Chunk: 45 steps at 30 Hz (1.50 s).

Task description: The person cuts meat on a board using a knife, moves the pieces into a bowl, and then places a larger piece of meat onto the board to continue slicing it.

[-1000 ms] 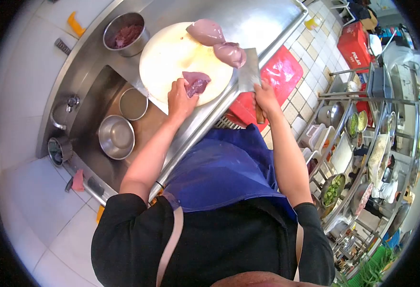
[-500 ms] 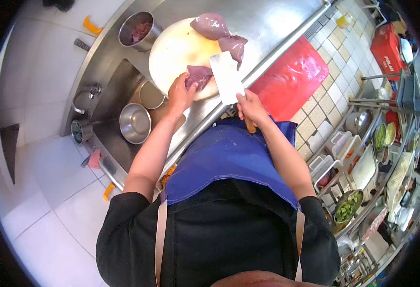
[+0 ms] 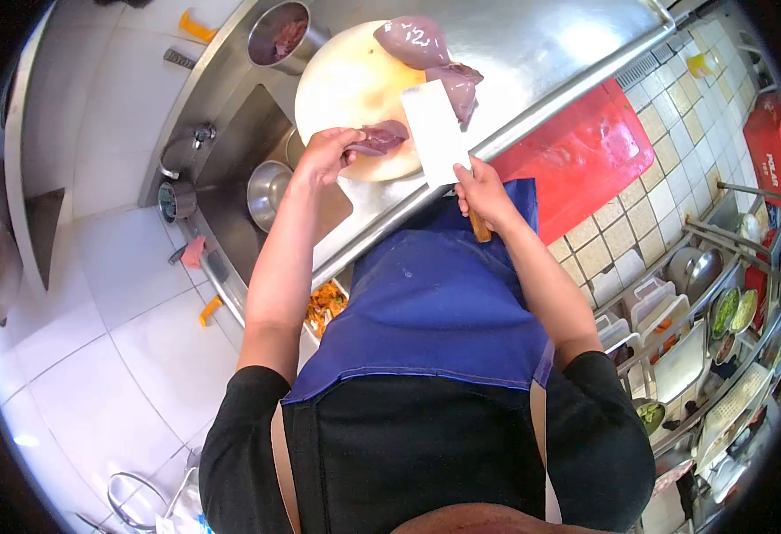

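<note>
My left hand (image 3: pixel 326 155) is closed on one end of a small dark red piece of liver (image 3: pixel 380 139), near the front left rim of a round, pale cutting board (image 3: pixel 333 84). In my right hand (image 3: pixel 487 196) is the wooden handle of a cleaver (image 3: pixel 433 133). Its broad blade is over the board's right edge, just right of the small piece. Farther back, a large glossy lobe of liver (image 3: pixel 408 42) lies partly on the board. Another lobe of liver (image 3: pixel 457 82) adjoins it, partly behind the blade's top corner.
A steel pot (image 3: pixel 268 52) containing meat stands at the board's back left. The sink (image 3: pixel 230 169) to the left holds a steel bowl (image 3: pixel 269 191). Beyond the counter's front rail is a red tub or lid (image 3: pixel 577 156). Shelving with food containers (image 3: pixel 662 320) stands at right.
My left hand has turned the small liver piece, which now looks narrower and folded. The cleaver stays beside it in my right hand. The whole view has shifted slightly.
</note>
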Each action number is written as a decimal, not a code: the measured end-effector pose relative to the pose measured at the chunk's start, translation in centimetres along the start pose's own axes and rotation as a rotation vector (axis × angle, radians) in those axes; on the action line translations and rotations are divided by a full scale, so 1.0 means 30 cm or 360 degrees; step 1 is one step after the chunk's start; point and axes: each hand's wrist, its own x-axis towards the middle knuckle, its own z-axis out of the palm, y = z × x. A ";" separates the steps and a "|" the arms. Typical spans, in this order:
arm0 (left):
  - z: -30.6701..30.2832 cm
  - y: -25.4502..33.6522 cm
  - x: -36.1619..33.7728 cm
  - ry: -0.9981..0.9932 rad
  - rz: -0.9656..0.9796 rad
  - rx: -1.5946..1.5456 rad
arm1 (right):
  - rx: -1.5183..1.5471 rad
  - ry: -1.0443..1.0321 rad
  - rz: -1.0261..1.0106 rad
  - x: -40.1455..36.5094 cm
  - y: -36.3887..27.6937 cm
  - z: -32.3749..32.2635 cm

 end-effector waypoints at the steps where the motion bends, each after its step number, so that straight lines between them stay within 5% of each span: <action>1: 0.004 0.009 -0.018 0.0021 0.0041 -0.0111 | -0.0019 0.0006 -0.0001 0.003 -0.012 -0.005; 7: 0.058 -0.009 -0.095 0.0065 0.0400 -0.0548 | 0.0030 -0.0052 -0.0042 0.000 -0.076 -0.026; 10: 0.031 -0.096 -0.084 0.0079 0.0283 -0.0251 | -0.0033 -0.0042 -0.0065 0.007 -0.080 -0.032; 13: 0.006 -0.171 -0.140 -0.0299 -0.0034 -0.0174 | -0.0040 -0.0010 -0.0024 0.011 -0.066 -0.025; 18: -0.029 -0.108 -0.108 -0.0193 0.0268 0.0455 | -0.0136 0.0116 0.0001 -0.037 -0.098 0.020; 20: -0.005 -0.018 -0.081 0.0025 0.1224 0.1308 | -0.0131 0.0173 -0.0013 -0.045 -0.106 0.029; 21: 0.011 0.010 -0.049 0.0014 0.1235 0.1294 | -0.0144 0.0197 -0.0021 -0.046 -0.100 0.028; 23: 0.043 0.070 0.029 -0.0219 0.2102 0.1960 | -0.0163 0.0238 -0.0037 -0.050 -0.096 0.032; 26: 0.060 0.111 0.151 -0.0663 0.1882 0.1852 | -0.0131 0.0291 -0.0033 -0.053 -0.086 0.041; 32: 0.016 0.089 0.064 -0.0413 0.0991 0.1753 | -0.0064 0.0329 -0.0069 -0.049 -0.039 0.093; 36: -0.014 -0.045 0.082 -0.0148 0.1171 0.1381 | -0.0024 0.0277 -0.0152 -0.006 0.006 0.157; 38: 0.036 -0.078 0.099 0.0131 0.1635 0.1277 | -0.0023 0.0299 -0.0156 0.021 0.013 0.200; 45: 0.155 -0.130 0.164 -0.0067 0.1257 0.1531 | -0.0105 0.0550 -0.0192 0.058 0.053 0.304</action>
